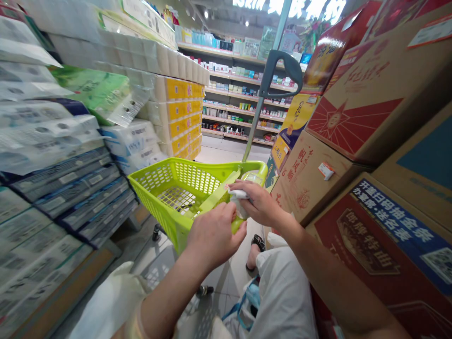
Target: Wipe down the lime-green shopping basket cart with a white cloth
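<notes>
A lime-green wheeled shopping basket (182, 235) with perforated walls stands in front of my knees. My left hand (213, 230) is closed at its near right end, the fingers curled over the green edge. A crumpled white cloth or tissue (240, 194) is in my right hand (259, 201), pressed against the same end of the basket, just right of my left hand. Part of the cloth hides under my fingers. From that end rises a pole (254, 125) with a dark grey loop handle (264, 82). A pale green bar (219, 193) crosses the basket's inside.
Stacked paper packs (74, 188) line the left side, with yellow-fronted packs (181, 113) farther back. Cardboard cartons (353, 94) rise close on my right. Shelves of small goods (243, 84) stand across the aisle. Beneath the basket are casters (205, 290) on the tiled floor.
</notes>
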Motion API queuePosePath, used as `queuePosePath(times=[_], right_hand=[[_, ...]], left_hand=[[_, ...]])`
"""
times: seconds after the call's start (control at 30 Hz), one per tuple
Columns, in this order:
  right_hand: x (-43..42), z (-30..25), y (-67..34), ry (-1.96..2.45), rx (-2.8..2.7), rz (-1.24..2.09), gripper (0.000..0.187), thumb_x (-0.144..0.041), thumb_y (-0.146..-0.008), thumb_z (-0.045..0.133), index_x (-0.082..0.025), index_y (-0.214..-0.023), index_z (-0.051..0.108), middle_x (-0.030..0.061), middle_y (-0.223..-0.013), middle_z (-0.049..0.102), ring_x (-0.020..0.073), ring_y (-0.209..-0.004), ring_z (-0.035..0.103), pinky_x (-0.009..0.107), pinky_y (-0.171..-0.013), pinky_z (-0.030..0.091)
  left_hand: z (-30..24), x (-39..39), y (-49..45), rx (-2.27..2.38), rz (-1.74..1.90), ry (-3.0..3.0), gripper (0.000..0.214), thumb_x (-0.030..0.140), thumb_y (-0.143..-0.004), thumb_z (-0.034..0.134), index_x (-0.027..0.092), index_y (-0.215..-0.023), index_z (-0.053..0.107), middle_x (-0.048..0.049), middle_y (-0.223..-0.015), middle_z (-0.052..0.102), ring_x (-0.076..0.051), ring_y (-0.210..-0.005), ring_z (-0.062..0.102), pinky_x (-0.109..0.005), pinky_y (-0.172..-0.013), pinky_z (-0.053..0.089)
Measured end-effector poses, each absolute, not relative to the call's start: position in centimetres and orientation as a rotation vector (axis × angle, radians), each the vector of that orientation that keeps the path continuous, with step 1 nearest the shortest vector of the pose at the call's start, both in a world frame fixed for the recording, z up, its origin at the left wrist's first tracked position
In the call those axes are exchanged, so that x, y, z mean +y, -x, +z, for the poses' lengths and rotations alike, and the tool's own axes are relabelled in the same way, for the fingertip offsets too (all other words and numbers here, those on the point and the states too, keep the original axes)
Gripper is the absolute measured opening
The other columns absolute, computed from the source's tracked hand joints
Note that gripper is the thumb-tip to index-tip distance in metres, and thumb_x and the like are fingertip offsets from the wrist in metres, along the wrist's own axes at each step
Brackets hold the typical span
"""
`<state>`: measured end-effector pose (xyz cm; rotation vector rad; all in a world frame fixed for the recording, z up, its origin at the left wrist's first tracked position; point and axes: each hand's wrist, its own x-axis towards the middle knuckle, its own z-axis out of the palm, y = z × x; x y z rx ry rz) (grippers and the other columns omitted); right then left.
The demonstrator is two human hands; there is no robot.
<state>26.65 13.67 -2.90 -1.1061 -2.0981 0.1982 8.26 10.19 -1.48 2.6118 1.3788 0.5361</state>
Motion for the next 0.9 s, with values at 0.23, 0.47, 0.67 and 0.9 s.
queuePosePath(times=[0.23,0.47,0.67,0.9], right_hand=[[16.9,-2.6,-30.7,1.454,-1.860,0.167,0.029,-0.024,-0.090,0.045,-0.021,-0.111,0.064,0.0059,-0.103,0.071,0.0205,-0.093,0.066,0.034,-0.087,0.050],[15.6,-1.8,-28.3,1.380,-2.067,0.109,0.026,-0.022,-0.089,0.047,-0.019,-0.109,0.064,0.0080,-0.108,0.069,0.0213,-0.099,0.062,0.033,-0.090,0.046],[15.3,-1.0,-27.4,1.269,-2.272,0.117,0.025,-0.020,-0.089,0.047,-0.018,-0.108,0.064,0.0065,-0.102,0.070,0.0194,-0.093,0.062,0.030,-0.087,0.044],[18.0,-0.4,-28.9,1.615,-2.094,0.104,0.023,-0.019,-0.088,0.044,-0.017,-0.100,0.063,0.0036,-0.089,0.069,0.0167,-0.080,0.061,0.024,-0.072,0.042]], left_hand=[[-1.6,10.0,-7.9,1.371,0.541,-2.633,0.021,0.043,-0.088,0.050,0.023,-0.089,0.054,-0.0030,-0.085,0.065,-0.020,-0.075,0.063,-0.029,-0.059,0.039],[-1.7,9.9,-7.8,1.349,0.562,-2.662,0.020,0.042,-0.089,0.048,0.023,-0.088,0.054,-0.0032,-0.084,0.064,-0.021,-0.073,0.061,-0.029,-0.058,0.037],[-1.7,9.8,-7.6,1.355,0.570,-2.644,0.018,0.041,-0.089,0.049,0.024,-0.088,0.053,-0.0023,-0.083,0.063,-0.020,-0.073,0.061,-0.029,-0.057,0.034],[-1.6,9.7,-7.5,1.344,0.563,-2.644,0.019,0.042,-0.088,0.050,0.023,-0.086,0.052,-0.0024,-0.083,0.063,-0.020,-0.074,0.062,-0.030,-0.057,0.034]])
